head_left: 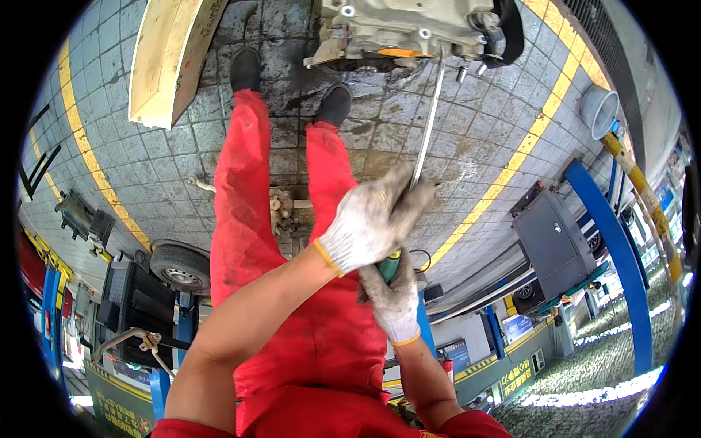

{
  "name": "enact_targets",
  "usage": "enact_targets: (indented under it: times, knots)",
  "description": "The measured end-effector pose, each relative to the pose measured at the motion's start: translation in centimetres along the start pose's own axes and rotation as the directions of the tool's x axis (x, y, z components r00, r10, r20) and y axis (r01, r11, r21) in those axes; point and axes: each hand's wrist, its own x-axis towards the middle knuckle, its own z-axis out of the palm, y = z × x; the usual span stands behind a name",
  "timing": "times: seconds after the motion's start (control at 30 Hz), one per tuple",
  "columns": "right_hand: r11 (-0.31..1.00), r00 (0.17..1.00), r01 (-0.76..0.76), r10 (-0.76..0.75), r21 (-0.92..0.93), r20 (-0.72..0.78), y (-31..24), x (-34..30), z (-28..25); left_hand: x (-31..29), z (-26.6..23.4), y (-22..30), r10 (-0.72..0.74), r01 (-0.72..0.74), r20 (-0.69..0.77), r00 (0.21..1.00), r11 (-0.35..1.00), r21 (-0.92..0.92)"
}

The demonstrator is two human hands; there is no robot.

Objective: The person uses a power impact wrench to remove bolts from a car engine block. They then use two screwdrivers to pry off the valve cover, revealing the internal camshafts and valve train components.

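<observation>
Head view: wooden crate (157, 91) at left, well apart from the grip. Left hand (369, 223), gloved, curled closed round the shaft of a long-shafted tool (429, 120). Right hand (399, 298), nearer the body, wrapped round its green handle (389, 268). Long axis runs forward, slightly right; tip overlaps the metal casing's (398, 33) near edge, contact I cannot tell. Left hand lies closer to the casing.

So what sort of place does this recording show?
Probably a vehicle repair workshop: an engine-like metal assembly in front of the person, a wheel with a tyre at left, and a yellow-lined tiled floor all point that way.
</observation>
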Motion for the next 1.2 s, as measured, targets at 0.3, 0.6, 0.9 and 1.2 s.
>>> enact_targets:
  times: [0.3,0.6,0.9,1.2]
  knots:
    - [0.740,0.902,0.397,-0.205,-0.543,0.380,-4.0,1.7,-5.5,-6.5,-2.6,1.6,-0.363,0.444,0.335,0.869,0.872,-0.207]
    - [0.755,0.792,0.511,-0.600,-0.411,-0.118,-22.4,10.2,-5.5,-6.7,-2.9,1.5,-0.456,0.471,0.141,0.879,0.781,-0.410]
    - [0.401,0.858,0.286,-0.512,-0.870,0.046,-32.6,19.2,-4.1,-4.3,-4.1,1.8,-0.490,0.483,0.098,0.866,0.769,-0.419]
    - [0.480,0.913,0.382,-0.330,-0.789,0.242,-34.5,20.0,-2.7,-3.8,-4.6,4.0,-0.548,0.552,0.237,0.802,0.530,-0.643]
